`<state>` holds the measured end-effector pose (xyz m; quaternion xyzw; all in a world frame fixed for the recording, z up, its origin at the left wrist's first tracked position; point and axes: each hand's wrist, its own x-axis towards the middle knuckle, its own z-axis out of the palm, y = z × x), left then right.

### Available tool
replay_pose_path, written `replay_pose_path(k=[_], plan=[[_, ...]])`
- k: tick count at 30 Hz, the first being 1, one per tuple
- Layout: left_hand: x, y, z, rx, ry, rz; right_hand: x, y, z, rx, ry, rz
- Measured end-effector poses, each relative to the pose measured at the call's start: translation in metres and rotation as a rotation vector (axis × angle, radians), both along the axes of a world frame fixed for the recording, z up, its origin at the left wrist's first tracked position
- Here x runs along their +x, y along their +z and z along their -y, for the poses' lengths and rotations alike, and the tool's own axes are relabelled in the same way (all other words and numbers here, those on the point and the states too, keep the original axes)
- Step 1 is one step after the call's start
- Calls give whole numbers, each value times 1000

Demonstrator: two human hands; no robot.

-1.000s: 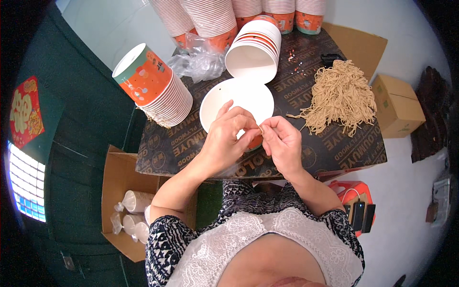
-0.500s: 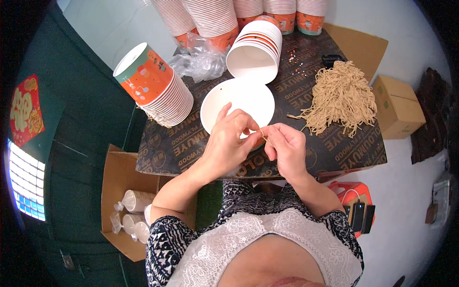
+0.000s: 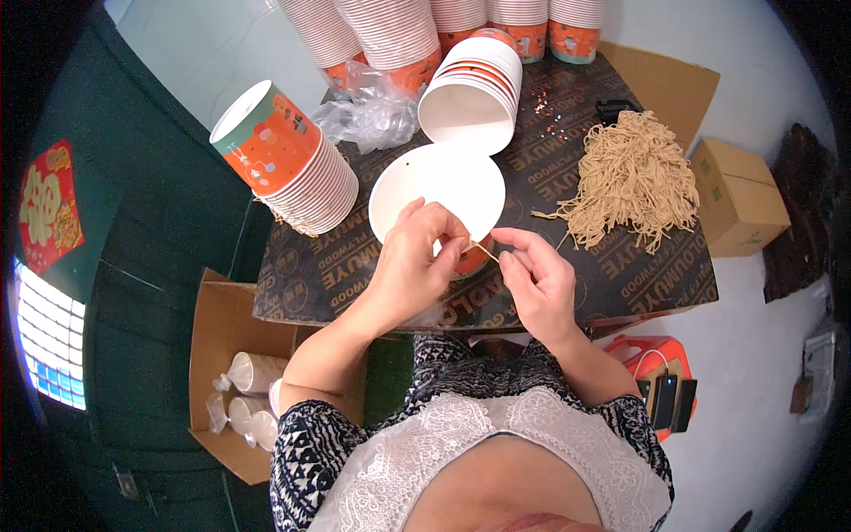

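Observation:
A thin tan cord [image 3: 484, 252] stretches between my two hands over the near rim of a white-lined paper bucket [image 3: 452, 177]. My left hand [image 3: 417, 257] is closed in a pinch on one part of the cord, against the bucket's rim. On the cord's other end, my right hand [image 3: 539, 288] pinches with its thumb, its index finger partly stretched out. The bucket faces up toward me, and a bit of its orange outside shows below my fingers. A large heap of tan cords [image 3: 634, 182] lies to the right on the dark board table [image 3: 346, 275].
Behind the bucket, several nested buckets [image 3: 470, 97] lie on their side. A bucket stack [image 3: 288, 160] leans at left, beside crumpled clear plastic [image 3: 377, 115]. Tall stacks [image 3: 390, 35] line the back. A carton [image 3: 235, 310] with bagged items stands at lower left; another box [image 3: 740, 195] is at right.
My hands have drawn apart, the right one moving slightly right and down, so more cord shows between them. The bucket has shifted slightly left.

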<state>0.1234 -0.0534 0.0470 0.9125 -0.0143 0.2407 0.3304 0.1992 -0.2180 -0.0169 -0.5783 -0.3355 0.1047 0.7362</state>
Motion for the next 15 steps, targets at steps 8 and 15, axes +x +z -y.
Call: replay_pose_path(k=[8, 15], plan=[[0, 1, -1, 19, 36, -32, -1, 10, 11, -230, -284, 475], [1, 4, -1, 9, 117, -166, -2, 2, 30, -272, -304, 611]])
